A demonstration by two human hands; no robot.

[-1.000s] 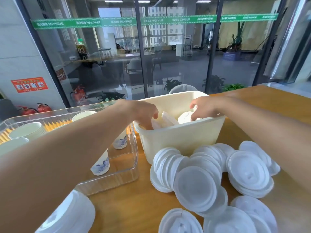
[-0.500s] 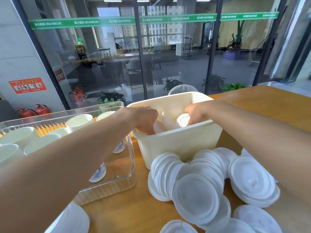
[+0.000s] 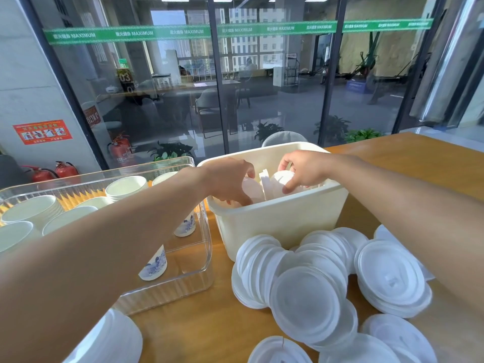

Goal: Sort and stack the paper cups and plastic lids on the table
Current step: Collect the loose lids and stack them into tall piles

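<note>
**Both hands down in the tub, settling lids**

Along the near edge of the table (image 3: 199,328): loose plastic lids (image 3: 306,297) fanned in slumped, overlapping piles, none squared up yet. Toward the near left corner, part of another white stack (image 3: 110,344), cut off by the frame. Further back on the left, a clear tray (image 3: 201,252) holding paper cups (image 3: 125,187), some nested, some standing singly. Just beside it, mid-table, a cream tub (image 3: 282,218) with lids standing on edge inside.

Left hand (image 3: 230,182) curled over the tub's left inner side, fingers touching a lid; whether gripping or only steadying, cannot tell. Right hand (image 3: 301,169) reaching in from the right, fingers bent round the rim of another lid.

Judged step: packing lids upright into the tub. Next, probably: let go cleanly, draw both hands out without tipping the row, then gather the nearest fanned pile, square its edges and carry it over the front wall.
</note>
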